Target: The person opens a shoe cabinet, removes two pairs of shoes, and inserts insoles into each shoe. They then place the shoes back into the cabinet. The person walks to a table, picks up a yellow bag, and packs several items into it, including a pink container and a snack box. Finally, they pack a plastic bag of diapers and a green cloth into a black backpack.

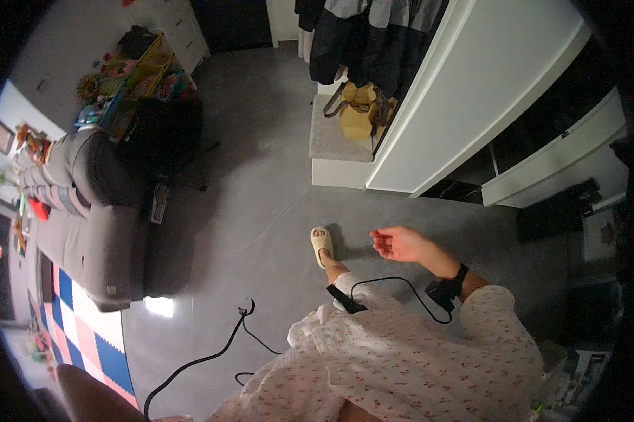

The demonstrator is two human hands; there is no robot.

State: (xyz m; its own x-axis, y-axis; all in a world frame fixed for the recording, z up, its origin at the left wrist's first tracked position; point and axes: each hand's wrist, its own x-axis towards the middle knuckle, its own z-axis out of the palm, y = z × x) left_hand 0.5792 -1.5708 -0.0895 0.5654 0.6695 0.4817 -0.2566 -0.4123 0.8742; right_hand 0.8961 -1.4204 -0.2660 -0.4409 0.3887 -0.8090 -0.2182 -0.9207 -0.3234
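My right hand (pixel 397 244) hangs over the grey floor with its fingers loosely curled and apart, holding nothing. A black device on a strap (pixel 446 290) sits at its wrist, with a black cable (pixel 414 290) looping towards my body. Out of view is my left hand; only a blurred part of the arm shows at the lower left. Below me are a printed white garment (pixel 401 358) and one foot in a pale yellow slipper (pixel 322 243). Another black cable (pixel 196 361) runs over the floor area left of the garment.
A cushioned bench (pixel 338 142) bears a yellow and brown bag (pixel 358 113), with clothes (pixel 369 42) hanging above. White cabinet panels (pixel 470 95) stand at the right. At the left are a grey sofa (pixel 103 253), a toy rack (pixel 138 79) and a checkered foam mat (pixel 87 327).
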